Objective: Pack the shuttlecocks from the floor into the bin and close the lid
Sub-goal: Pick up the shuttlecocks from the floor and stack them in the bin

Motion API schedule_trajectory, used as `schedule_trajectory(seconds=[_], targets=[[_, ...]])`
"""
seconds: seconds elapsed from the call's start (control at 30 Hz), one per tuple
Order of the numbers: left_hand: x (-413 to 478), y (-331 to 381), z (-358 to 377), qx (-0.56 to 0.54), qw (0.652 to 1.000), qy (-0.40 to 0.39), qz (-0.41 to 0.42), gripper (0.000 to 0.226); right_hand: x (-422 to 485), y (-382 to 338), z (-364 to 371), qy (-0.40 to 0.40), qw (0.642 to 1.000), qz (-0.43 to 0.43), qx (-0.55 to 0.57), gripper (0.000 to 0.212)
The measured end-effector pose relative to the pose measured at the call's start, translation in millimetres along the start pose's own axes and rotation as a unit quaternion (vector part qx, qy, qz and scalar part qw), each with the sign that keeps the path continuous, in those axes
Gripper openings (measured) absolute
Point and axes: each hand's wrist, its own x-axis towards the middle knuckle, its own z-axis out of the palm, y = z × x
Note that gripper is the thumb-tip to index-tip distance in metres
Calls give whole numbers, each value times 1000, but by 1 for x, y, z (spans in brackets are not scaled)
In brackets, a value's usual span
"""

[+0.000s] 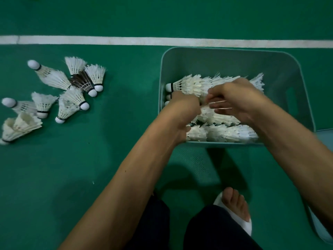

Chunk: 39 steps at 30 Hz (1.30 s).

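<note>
Both hands are working inside the bin [295,69], which is sitting on the green floor [108,168] and already holding rows of shuttlecocks [223,133] lying on their sides. The left hand [186,103] is clenching round one row near its cork ends. The right hand [239,100] is reaching over the feathers, but its fingers [219,105] are blurring, so I cannot tell whether they are pinching anything. A pile [72,91] of more is waiting on the floor, well apart to the left. The lid [321,230] is lying to the right, partly under the right arm.

The main risk, as I judge it, is crushing: pressing rows down to make room is going to bend brittle feathers. Rows stacking too high are going to stop the lid seating. Pulling the clenched left hand out could be dragging neighbours out of line, and a forearm leaning on the near rim could be tipping the light bin.
</note>
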Motion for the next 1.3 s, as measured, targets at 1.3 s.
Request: schedule_trajectory(seconds=[1.3], targets=[[102,-81,-297,20,919,373,126,44,74,-41,323,52,866,-353,-351,13]])
